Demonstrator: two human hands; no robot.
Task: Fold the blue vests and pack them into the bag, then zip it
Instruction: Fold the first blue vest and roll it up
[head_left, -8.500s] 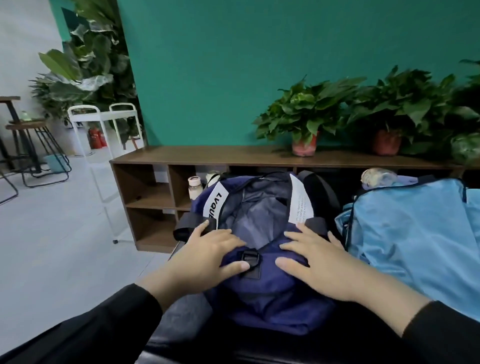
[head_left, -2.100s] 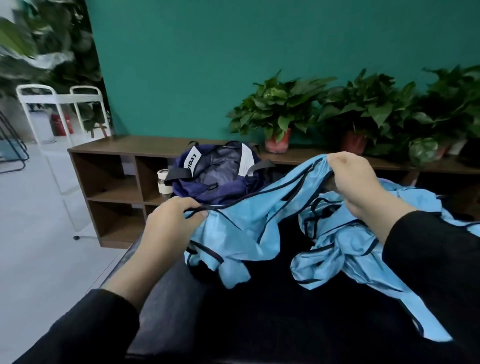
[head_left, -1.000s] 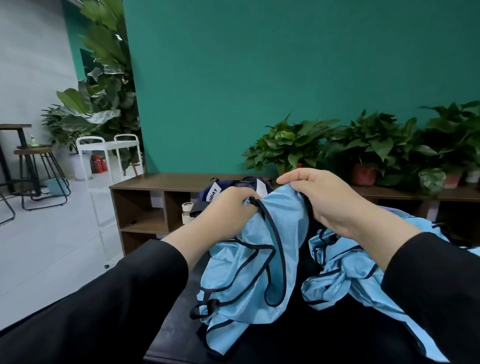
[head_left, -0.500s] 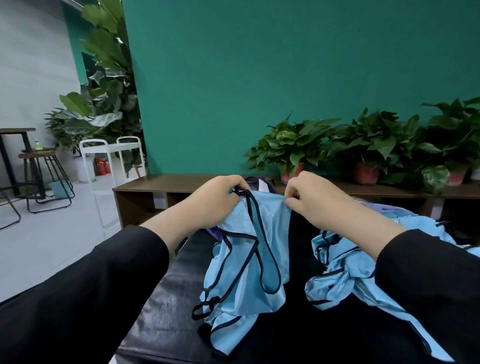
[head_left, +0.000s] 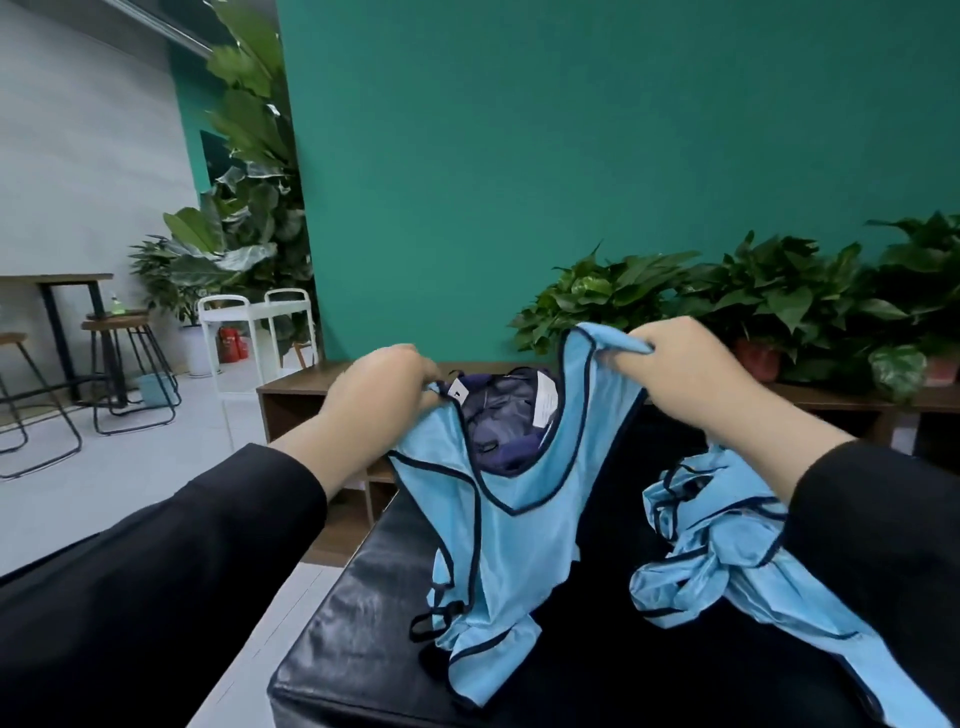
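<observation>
The person's left hand (head_left: 382, 387) pinched one shoulder strap of a light blue vest with dark navy trim (head_left: 511, 525), the fingers curled tight on the cloth. The right hand (head_left: 685, 371) gripped the other shoulder strap in a closed fist, a little higher than the left. Both arms wore black sleeves (head_left: 171, 566). Between the two hands the vest hung spread open, its neck hole facing the person, and its lower hem lay crumpled on the black leather bench (head_left: 363, 639) near the left edge of this bench.

Through the neck hole one could see the dark navy fabric bag (head_left: 501, 415). It stood at the far end of the bench, behind the vest, with its top open and two white labels showing at the opening.

To the right of the held vest, apart from it, a heap of more light blue vests (head_left: 727, 545) lay crumpled on the bench and reached toward the near right corner, partly under the right sleeve.

Behind the bench stood a low brown wooden shelf unit (head_left: 291, 395) along a teal wall (head_left: 571, 156), and green potted plants (head_left: 779, 306) stood on its top. Farther left were a white metal cart (head_left: 254, 322), tall leafy plants, and wooden stools with black metal legs (head_left: 119, 364) on the pale floor.
</observation>
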